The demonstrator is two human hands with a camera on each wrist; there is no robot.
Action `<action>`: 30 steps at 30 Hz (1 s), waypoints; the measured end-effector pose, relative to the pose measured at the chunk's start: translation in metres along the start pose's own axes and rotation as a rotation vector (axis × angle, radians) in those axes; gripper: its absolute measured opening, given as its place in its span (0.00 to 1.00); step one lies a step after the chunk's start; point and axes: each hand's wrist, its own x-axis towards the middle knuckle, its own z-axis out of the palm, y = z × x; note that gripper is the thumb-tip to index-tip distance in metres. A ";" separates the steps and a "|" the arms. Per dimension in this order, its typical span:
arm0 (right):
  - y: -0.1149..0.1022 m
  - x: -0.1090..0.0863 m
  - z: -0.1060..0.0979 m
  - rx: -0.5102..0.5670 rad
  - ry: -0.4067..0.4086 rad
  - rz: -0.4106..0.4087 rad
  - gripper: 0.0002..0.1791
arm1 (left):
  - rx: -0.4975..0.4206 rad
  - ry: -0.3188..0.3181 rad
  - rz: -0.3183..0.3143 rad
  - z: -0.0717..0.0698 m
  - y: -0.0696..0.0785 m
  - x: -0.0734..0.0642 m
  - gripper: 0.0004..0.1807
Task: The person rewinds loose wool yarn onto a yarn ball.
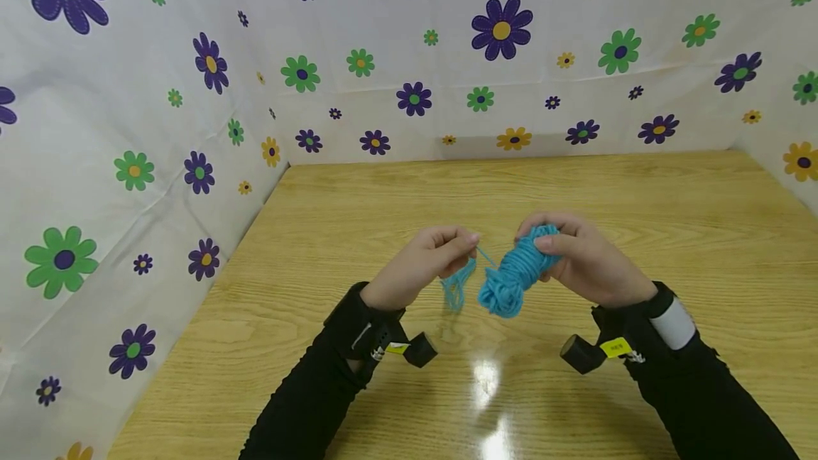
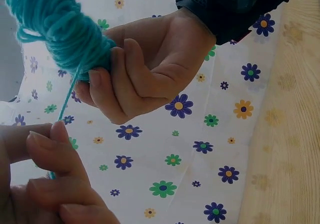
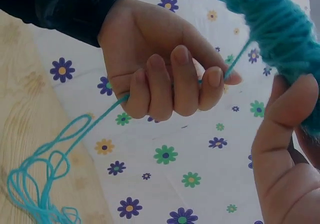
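Along the left side, the flowered cloth (image 1: 153, 247) runs out past the frame, and my left sleeve (image 1: 300, 403) is cut off by the bottom edge. My left hand (image 1: 422, 265) comes next, over the wooden table (image 1: 358, 218), its fingers curled in, with thumb and forefinger pinching a blue strand (image 2: 70, 94). From the right wrist I see that yarn pass behind my curled fingers, which hide most of that stretch. Loose loops (image 1: 460, 277) trail below this hand, partly covered by it; their lower end is cut off in the right wrist view, and I can't tell how much of them touches the wood.

Rightward, the strand crosses a short gap to the yarn bundle (image 1: 520, 268), which I hold tilted, clear of the table. My right hand (image 1: 594, 265) grips its upper end, thumb across the front and fingers wrapped behind, mostly hidden by the coils. Both wrist views crop the bundle. Farthest right, my right sleeve (image 1: 703, 389) leaves through the bottom edge.
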 end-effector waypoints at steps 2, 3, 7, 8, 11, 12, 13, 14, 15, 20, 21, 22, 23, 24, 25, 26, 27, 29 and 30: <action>0.001 -0.001 -0.001 -0.061 -0.024 0.021 0.11 | -0.007 -0.005 0.005 0.000 0.001 0.000 0.16; 0.001 -0.001 -0.001 -0.092 -0.030 0.034 0.10 | -0.012 -0.012 0.009 0.000 0.002 -0.001 0.16; 0.000 -0.001 0.001 -0.214 -0.064 0.082 0.09 | -0.029 -0.034 0.023 0.000 0.004 -0.002 0.17; 0.000 -0.001 0.002 -0.253 -0.065 0.094 0.09 | -0.031 -0.036 0.024 0.000 0.005 -0.002 0.17; -0.001 0.000 0.003 -0.373 -0.051 0.132 0.09 | -0.032 -0.042 0.020 0.000 0.006 -0.003 0.17; -0.001 0.000 0.003 -0.405 -0.042 0.146 0.08 | -0.032 -0.041 0.017 0.000 0.007 -0.003 0.16; -0.001 0.000 0.004 -0.431 -0.029 0.162 0.07 | -0.030 -0.042 0.013 0.000 0.007 -0.004 0.16; -0.001 0.001 0.004 -0.453 -0.016 0.178 0.07 | -0.028 -0.040 0.009 0.000 0.007 -0.004 0.15; -0.001 0.001 0.004 -0.472 -0.004 0.192 0.06 | -0.025 -0.041 0.008 0.000 0.008 -0.005 0.15; 0.002 0.002 0.005 -0.531 0.041 0.231 0.07 | 0.019 -0.026 0.016 0.002 0.011 -0.008 0.15; 0.002 0.002 0.005 -0.540 0.050 0.236 0.08 | 0.030 -0.024 0.019 0.002 0.011 -0.009 0.15; 0.003 0.002 0.006 -0.548 0.060 0.244 0.08 | 0.040 -0.019 0.020 0.003 0.012 -0.010 0.14; 0.003 0.003 0.006 -0.555 0.073 0.255 0.08 | 0.049 -0.014 0.022 0.003 0.013 -0.010 0.14; 0.003 0.003 0.007 -0.565 0.088 0.269 0.09 | 0.061 -0.009 0.021 0.003 0.013 -0.011 0.14; 0.003 0.003 0.007 -0.576 0.103 0.280 0.09 | 0.073 -0.006 0.025 0.004 0.014 -0.011 0.13; 0.004 0.004 0.008 -0.589 0.119 0.291 0.10 | 0.083 -0.003 0.029 0.004 0.014 -0.012 0.13; 0.004 0.004 0.008 -0.601 0.137 0.302 0.11 | 0.096 0.001 0.034 0.004 0.014 -0.012 0.13; 0.005 0.005 0.009 -0.631 0.176 0.325 0.12 | 0.121 0.006 0.050 0.005 0.015 -0.012 0.13; 0.005 0.005 0.010 -0.645 0.195 0.332 0.13 | 0.133 0.008 0.058 0.005 0.015 -0.013 0.13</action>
